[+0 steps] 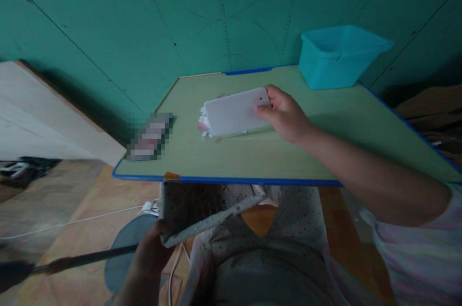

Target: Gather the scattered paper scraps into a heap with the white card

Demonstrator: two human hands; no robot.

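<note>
My right hand [287,116] is closed on one end of a thin white rectangular board [236,112] that has a small hole near its corner. The board is held over the table, and its exact kind I cannot tell. Small white and pinkish scraps [204,123] show past its far left end; the board hides anything under it. Below the table's front edge, my left hand [153,250] grips the rolled border of a spotted pale cloth [216,217] over my lap. That hand is dim and partly blurred.
The pale green table [202,161] has a blue edge. A turquoise bin [332,63] stands at its back right, and a pixelated flat object [150,137] lies at the left. A green wall [216,12] rises behind. A white cable [75,223] crosses the floor.
</note>
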